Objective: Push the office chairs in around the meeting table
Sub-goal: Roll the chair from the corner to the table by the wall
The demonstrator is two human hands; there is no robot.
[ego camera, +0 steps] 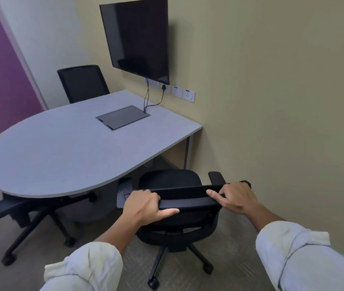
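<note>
A black office chair [170,181] stands right in front of me, its seat partly under the near edge of the grey meeting table [47,156]. My left hand [146,206] grips the left end of its backrest top bar. My right hand [236,197] grips the right end of the same bar. A second black chair [82,82] stands at the table's far side, close to it. A third black chair [3,208] is at the lower left, its base [39,219] reaching under the table's rounded end.
A dark screen [135,36] hangs on the beige wall above the table, with cables running down to a flap [123,117] in the tabletop. Wall sockets [182,93] sit beside it. The beige wall runs close on my right. Carpet covers the floor.
</note>
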